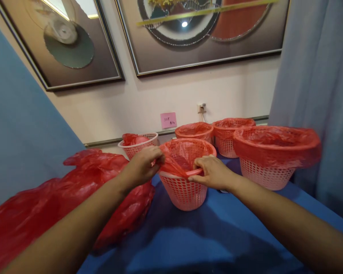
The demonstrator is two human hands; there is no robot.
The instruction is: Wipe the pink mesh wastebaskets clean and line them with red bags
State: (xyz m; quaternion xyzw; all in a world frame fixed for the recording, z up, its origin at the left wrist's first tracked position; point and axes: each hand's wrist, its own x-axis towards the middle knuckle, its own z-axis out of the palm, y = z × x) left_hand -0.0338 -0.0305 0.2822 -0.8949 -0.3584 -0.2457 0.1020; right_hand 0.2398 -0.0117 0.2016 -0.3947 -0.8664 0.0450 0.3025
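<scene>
A pink perforated plastic basket (185, 194) stands upright in front of me, lined with a thin red plastic bag (185, 150). At the basket's left side, my left hand (145, 163) is closed on the bag's edge and pulls it taut in a fold along the near rim. My right hand (213, 171) grips the near right rim, its fingers inside over the bag and its thumb outside. Part of the near rim shows bare pink between the hands.
Three lined baskets, a large one (265, 177), another (227, 146) and a third (194, 131), stand behind and right. A pale basket (144, 140) holds crumpled red plastic. A heap of red bags (45, 201) covers the left of the blue table (171, 236). The wall has a socket (201, 108).
</scene>
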